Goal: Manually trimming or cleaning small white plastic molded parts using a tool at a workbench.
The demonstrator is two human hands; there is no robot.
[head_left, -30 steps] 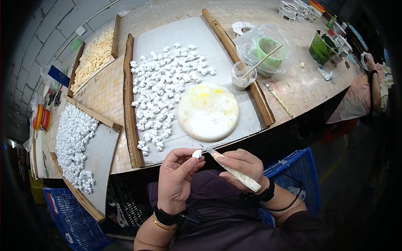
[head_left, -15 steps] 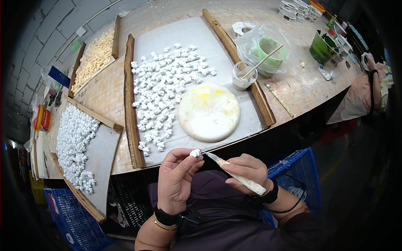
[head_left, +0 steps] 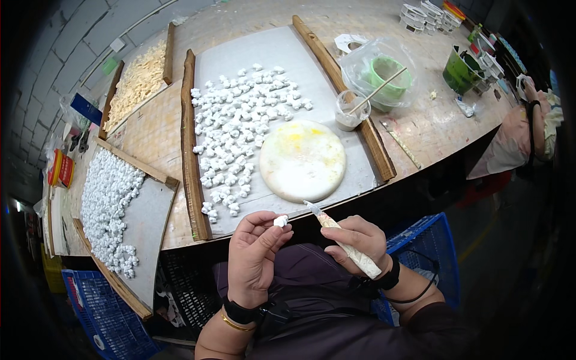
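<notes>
Between thumb and fingertips my left hand [head_left: 255, 252] pinches a small lumpy white piece [head_left: 281, 221], in front of the table's near edge. My right hand [head_left: 358, 243] is closed round the pale, wrapped handle of a small knife [head_left: 348, 247]. Its short blade points up and left, apart from the white piece and close to the near rim of a round white slab [head_left: 303, 162] with yellow stains. Many similar white pieces [head_left: 234, 126] lie spread on the grey board [head_left: 240, 48], left of the slab.
Wooden rails [head_left: 189, 144] flank the board. A plastic cup with a stick [head_left: 350, 111] and a green bowl [head_left: 387, 81] in clear plastic stand right. Leftward is a tray of white pieces [head_left: 111, 198]. Blue crates [head_left: 423, 240] stand below. Another person's arm [head_left: 536, 129] shows far right.
My right hand has drawn the knife's blade away from the white piece, tilting it up toward the slab. My left hand keeps its pinch in nearly the same place.
</notes>
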